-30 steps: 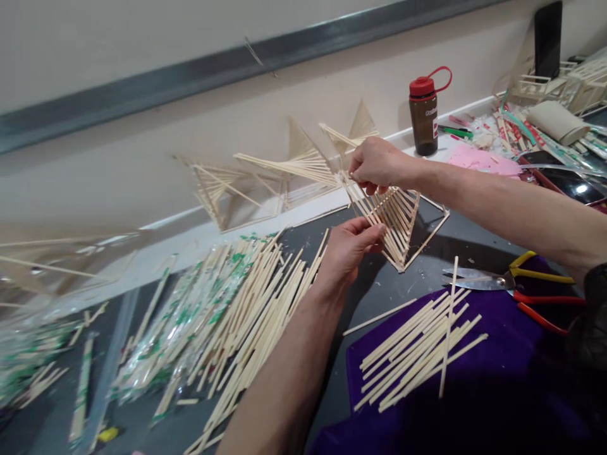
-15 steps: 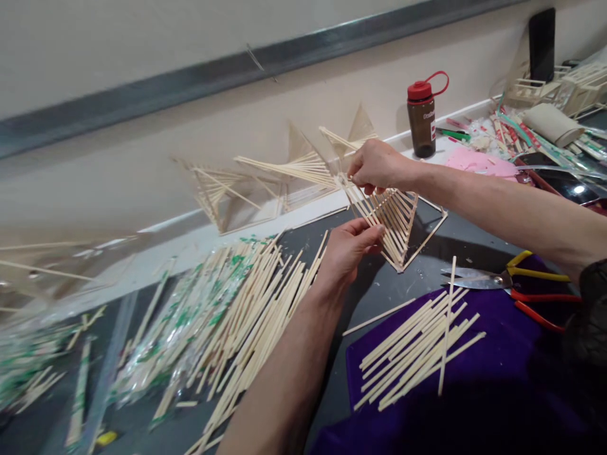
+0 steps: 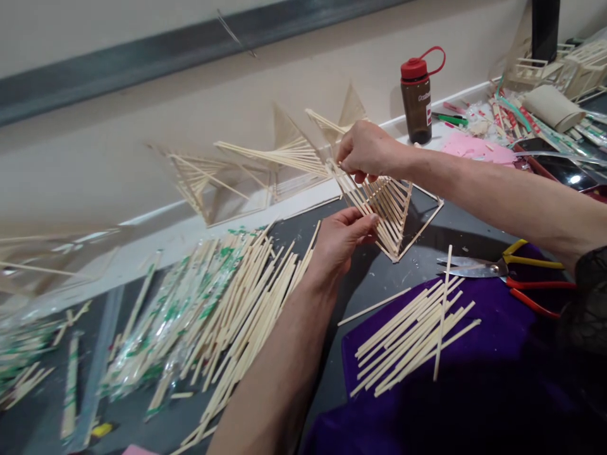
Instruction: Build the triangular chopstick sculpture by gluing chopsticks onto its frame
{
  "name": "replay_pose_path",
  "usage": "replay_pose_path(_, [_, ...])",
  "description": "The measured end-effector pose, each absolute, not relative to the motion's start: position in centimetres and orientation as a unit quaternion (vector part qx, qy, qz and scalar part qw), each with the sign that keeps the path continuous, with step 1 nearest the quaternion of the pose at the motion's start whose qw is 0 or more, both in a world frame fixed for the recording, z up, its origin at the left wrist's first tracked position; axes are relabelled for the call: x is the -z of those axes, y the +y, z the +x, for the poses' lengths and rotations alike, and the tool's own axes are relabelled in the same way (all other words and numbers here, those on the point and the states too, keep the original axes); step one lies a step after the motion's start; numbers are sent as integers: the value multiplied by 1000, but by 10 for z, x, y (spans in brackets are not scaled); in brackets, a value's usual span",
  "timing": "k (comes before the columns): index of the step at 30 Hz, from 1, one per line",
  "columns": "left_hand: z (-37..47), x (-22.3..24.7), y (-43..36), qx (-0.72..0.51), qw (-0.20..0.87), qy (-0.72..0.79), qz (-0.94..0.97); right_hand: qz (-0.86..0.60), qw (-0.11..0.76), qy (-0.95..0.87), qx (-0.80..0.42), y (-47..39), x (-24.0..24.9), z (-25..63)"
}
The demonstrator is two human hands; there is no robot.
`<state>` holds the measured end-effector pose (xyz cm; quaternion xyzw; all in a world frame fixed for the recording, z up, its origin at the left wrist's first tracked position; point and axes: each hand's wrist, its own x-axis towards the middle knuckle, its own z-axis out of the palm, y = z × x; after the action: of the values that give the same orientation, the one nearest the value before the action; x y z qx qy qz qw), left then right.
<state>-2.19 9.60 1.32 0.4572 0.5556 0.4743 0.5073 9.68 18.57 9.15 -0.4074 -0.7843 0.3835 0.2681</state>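
Note:
A fan-shaped frame of thin wooden sticks [image 3: 392, 218] stands tilted on the dark tabletop, its lower corner pointing toward me. My left hand [image 3: 337, 243] grips its left side, thumb on top and the other fingers partly hidden behind the sticks. At the frame's upper corner, my right hand [image 3: 366, 150] is closed in a pinch. Its fingertips touch the stick ends there, but whether they hold a separate small piece is hidden. More stick lattice [image 3: 284, 161] of the same kind rises behind my hands, near the wall.
Loose sticks [image 3: 417, 335] lie on purple cloth [image 3: 502, 328], near open scissors [image 3: 488, 267] with yellow and red handles. Plastic-wrapped sticks [image 3: 190, 297] cover the left side. A red-capped bottle [image 3: 417, 104], pink sheet [image 3: 474, 148] and phone [image 3: 545, 31] are at the back right.
The camera view has shifted slightly, so everything sits a little further left and higher. Both hands keep nearly the same places on the stick frame.

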Motion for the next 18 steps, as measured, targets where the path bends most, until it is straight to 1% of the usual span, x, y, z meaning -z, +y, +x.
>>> replay_pose_path(3, [-23, -14, 95, -460, 509, 560, 465, -407, 270, -785, -381, 187, -90, 96])
replay_pose_path(10, [-24, -12, 93, -350, 509, 610, 495, -403, 266, -786, -386, 186, -91, 96])
replay_pose_path(18, [-20, -6, 92, -338, 554, 587, 484, -397, 276, -783, -392, 185, -89, 96])
